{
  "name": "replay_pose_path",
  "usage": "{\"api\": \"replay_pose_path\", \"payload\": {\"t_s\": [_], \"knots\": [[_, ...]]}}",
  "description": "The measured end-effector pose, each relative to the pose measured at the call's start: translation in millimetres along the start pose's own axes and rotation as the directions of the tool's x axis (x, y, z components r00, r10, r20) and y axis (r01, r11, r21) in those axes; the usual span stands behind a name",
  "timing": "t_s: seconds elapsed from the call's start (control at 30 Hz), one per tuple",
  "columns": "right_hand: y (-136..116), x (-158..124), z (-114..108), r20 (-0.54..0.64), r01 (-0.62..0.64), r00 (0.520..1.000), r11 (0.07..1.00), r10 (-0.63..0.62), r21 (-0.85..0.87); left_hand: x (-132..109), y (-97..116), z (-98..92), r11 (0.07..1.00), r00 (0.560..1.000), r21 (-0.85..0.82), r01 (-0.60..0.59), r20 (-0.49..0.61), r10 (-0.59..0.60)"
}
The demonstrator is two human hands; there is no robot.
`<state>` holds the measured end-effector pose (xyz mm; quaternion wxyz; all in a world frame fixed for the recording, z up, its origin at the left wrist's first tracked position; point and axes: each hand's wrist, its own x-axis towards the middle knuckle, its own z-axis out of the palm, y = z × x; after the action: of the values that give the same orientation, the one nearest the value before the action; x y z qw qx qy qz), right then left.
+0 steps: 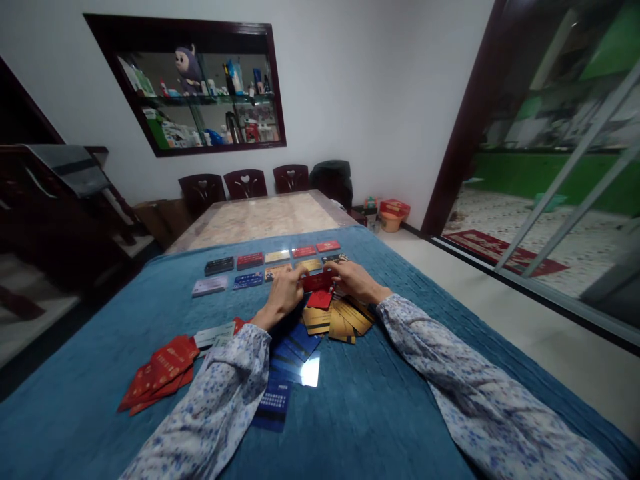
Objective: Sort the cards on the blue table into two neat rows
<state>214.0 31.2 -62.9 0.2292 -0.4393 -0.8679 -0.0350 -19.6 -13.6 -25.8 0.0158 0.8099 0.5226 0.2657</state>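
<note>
Between my two hands, red cards (315, 281) are held upright on a long edge. My left hand (285, 293) pinches their left end, and my right hand (354, 280) grips the right end. Just below them lies a loose red card (320, 299) on a fan of gold cards (345, 320). Dark blue cards (300, 341) spread out under and beside my left wrist. Behind my hands stand two rows of sorted piles, among them a black pile (219, 266), a red pile (250, 259), a blue pile (248, 280) and a silver-white pile (210, 286).
Loose red cards (163, 373) and pale cards (214, 335) lie left of my left sleeve. A blue cloth (380, 413) covers the near table; bare marble-patterned tabletop (260, 213) shows beyond it. Dark chairs (245, 183) line the far side, near a wall shelf (210, 100).
</note>
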Motion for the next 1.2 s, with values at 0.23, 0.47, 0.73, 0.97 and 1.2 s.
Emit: {"api": "replay_pose_path", "payload": {"t_s": [0.23, 0.47, 0.73, 0.97, 1.2], "knots": [[-8, 0, 0, 0.005, -0.023, 1.000, 0.999, 0.023, -0.029, -2, 5, -0.4, 0.997, 0.999, 0.082, 0.013, 0.046, -0.017], [-12, 0, -3, 0.000, -0.035, 0.999, 0.999, 0.035, -0.027, -2, 3, 0.8, 0.995, 0.999, 0.095, 0.008, 0.040, -0.012], [-15, -1, -9, 0.021, 0.005, 1.000, 0.999, -0.004, -0.036, -2, 1, 2.0, 0.996, 0.997, 0.091, 0.019, 0.074, -0.026], [-15, -2, -8, 0.012, -0.011, 1.000, 0.999, 0.011, -0.039, -1, 1, 2.6, 0.997, 0.997, 0.073, 0.022, 0.071, -0.028], [-11, 2, 1, -0.045, 0.018, 0.999, 1.000, -0.018, -0.014, 1, -2, 4.0, 0.999, 0.999, -0.002, 0.040, -0.026, -0.040]]}}
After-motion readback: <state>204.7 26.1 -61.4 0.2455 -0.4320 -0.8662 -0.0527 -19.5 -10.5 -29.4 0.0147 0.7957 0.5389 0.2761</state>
